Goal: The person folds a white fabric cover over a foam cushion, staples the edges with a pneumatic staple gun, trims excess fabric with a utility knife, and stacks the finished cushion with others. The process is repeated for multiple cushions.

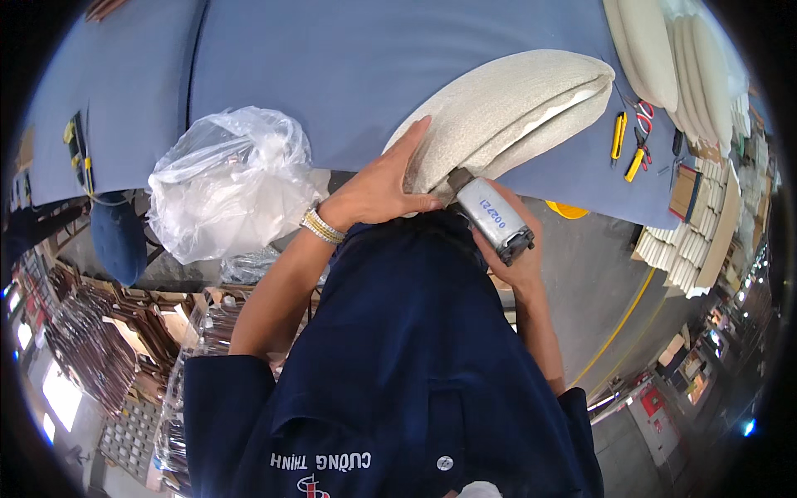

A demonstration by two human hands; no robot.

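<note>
A beige upholstered cushion (506, 108) lies on the blue worktable (332, 66), its near end at the table edge by my body. My left hand (383, 187) presses flat on the cushion's near end, a beaded bracelet on the wrist. My right hand (515, 249) grips a grey metal staple gun (494, 217), its nose pushed against the cushion's lower edge. My dark blue shirt fills the lower middle of the view.
A crumpled clear plastic bag (232, 178) sits at the table edge to my left. Yellow cutters and red-handled pliers (631, 137) lie on the table at right. More beige cushions (664, 50) are stacked at far right. Wooden frame parts (91, 332) are piled on the floor at left.
</note>
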